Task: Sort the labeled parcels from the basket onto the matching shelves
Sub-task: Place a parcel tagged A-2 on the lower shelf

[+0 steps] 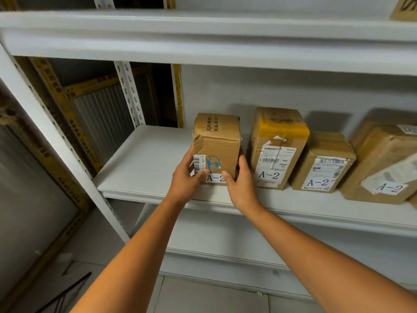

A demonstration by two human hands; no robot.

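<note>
A brown cardboard parcel (216, 141) labeled A-2 stands upright on the white middle shelf (144, 163). My left hand (187, 177) grips its left side, thumb across the front by the barcode sticker. My right hand (241, 181) grips its right side, thumb on the front next to the A-2 label. The parcel's base rests at the shelf's front edge. The basket is out of view.
Three more A-2 parcels stand to the right: a tall one with yellow tape (277, 147), a smaller one (322, 163) and a large one (383, 163). An upper shelf (203, 39) hangs overhead. White uprights (128, 91) and yellow-framed panels (90, 86) stand at the left.
</note>
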